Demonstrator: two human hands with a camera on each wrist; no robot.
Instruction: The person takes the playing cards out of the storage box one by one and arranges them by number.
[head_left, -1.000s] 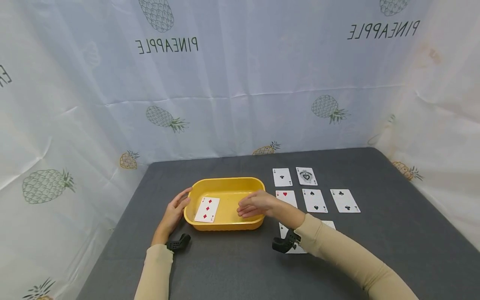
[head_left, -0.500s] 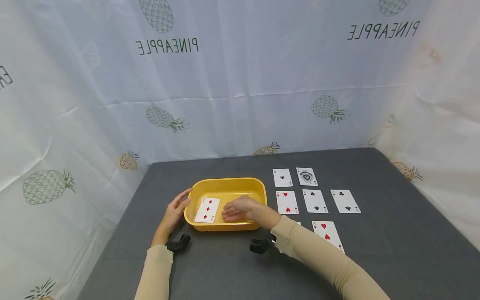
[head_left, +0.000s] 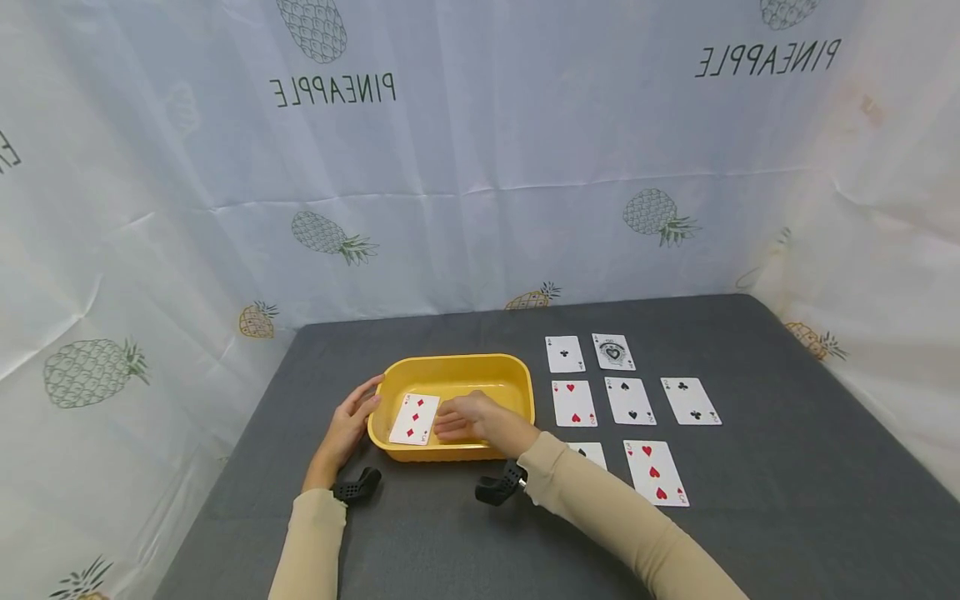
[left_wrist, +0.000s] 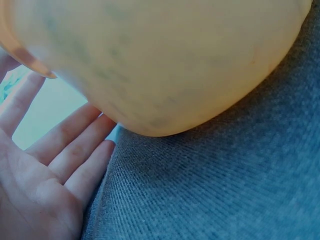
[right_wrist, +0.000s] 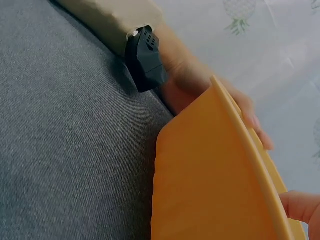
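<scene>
A yellow plastic tray [head_left: 450,451] stands on the dark table. In its left part lies a playing card, the three of diamonds [head_left: 414,419], face up and slightly tilted. My left hand [head_left: 351,423] rests on the tray's left end; the left wrist view shows its fingers extended against the outer wall. My right hand [head_left: 480,420] reaches into the tray over the front rim, fingers nearly straight, their tips close beside the card's right edge. Whether they touch the card I cannot tell. The right wrist view shows only its fingertip [right_wrist: 300,206] at the rim.
Right of the tray, cards lie face up in rows: an ace of clubs [head_left: 565,354], an ornate ace [head_left: 613,352], two of hearts [head_left: 574,404], two of spades [head_left: 630,402], two of clubs [head_left: 690,402] and three of hearts [head_left: 656,473]. My right sleeve partly covers another card [head_left: 588,452].
My right hand has moved left inside the tray, toward the three of diamonds, uncovering the two of hearts and three of hearts. My left hand, the tray and the cards have stayed put.
</scene>
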